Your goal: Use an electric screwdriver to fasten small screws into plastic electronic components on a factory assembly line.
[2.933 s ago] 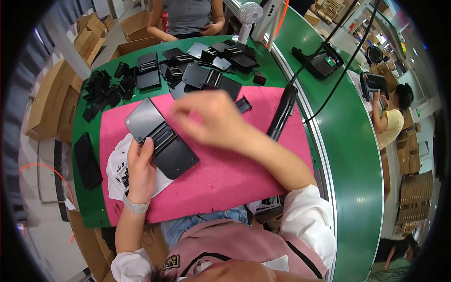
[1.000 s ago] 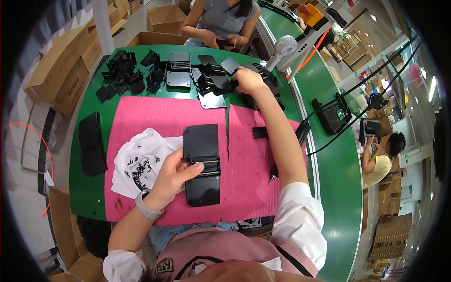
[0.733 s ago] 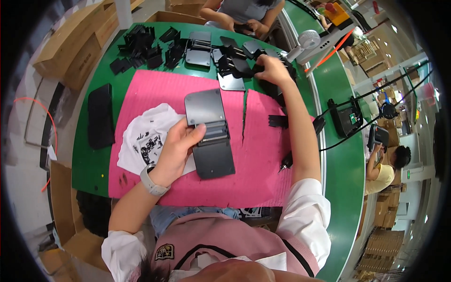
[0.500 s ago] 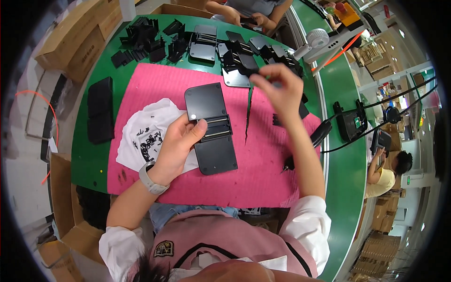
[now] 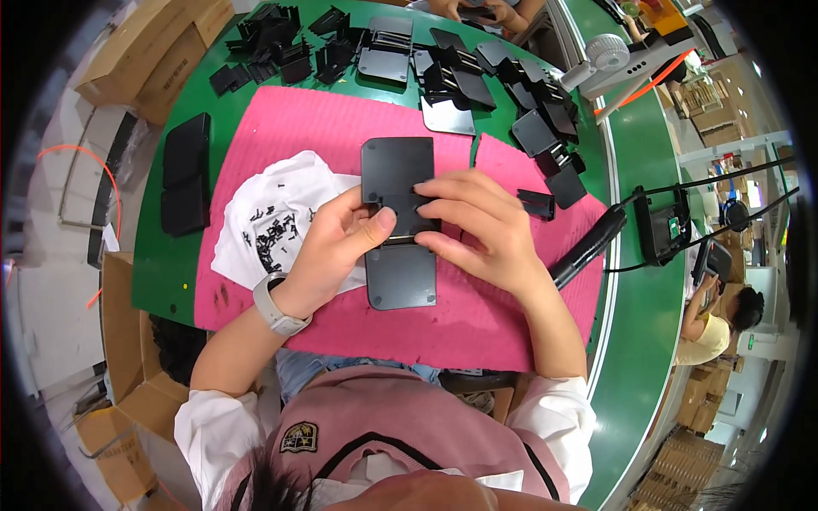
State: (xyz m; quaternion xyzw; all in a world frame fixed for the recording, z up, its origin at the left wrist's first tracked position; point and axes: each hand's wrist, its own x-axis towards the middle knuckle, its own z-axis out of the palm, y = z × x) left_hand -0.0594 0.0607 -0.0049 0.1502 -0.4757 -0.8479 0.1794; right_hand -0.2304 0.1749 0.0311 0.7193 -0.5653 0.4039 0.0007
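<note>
A black folding bracket (image 5: 400,279) made of two rounded plates lies over the pink mat, with my left hand (image 5: 332,247) gripping its left side, thumb on top. Across the middle, a black plastic cover piece (image 5: 397,218) hides most of the metal rods; a sliver of rod shows below it. My right hand (image 5: 486,223) holds the right side of this piece, fingertips on its top and thumb by its lower edge. Left of the bracket, small black screws (image 5: 274,243) lie in a pile on a white cloth (image 5: 243,217).
Several black brackets (image 5: 383,66) and loose black parts (image 5: 268,43) cover the back of the green table. Two dark blocks (image 5: 185,175) lie at the left. A black electric screwdriver (image 5: 590,245) with a cord rests at the right, below a small black part (image 5: 536,203). A white fan (image 5: 607,53) stands at the back right.
My right hand has come down from the back of the mat to the bracket, bringing a black cover piece over the rods. The bracket has turned nearly straight in my left hand.
</note>
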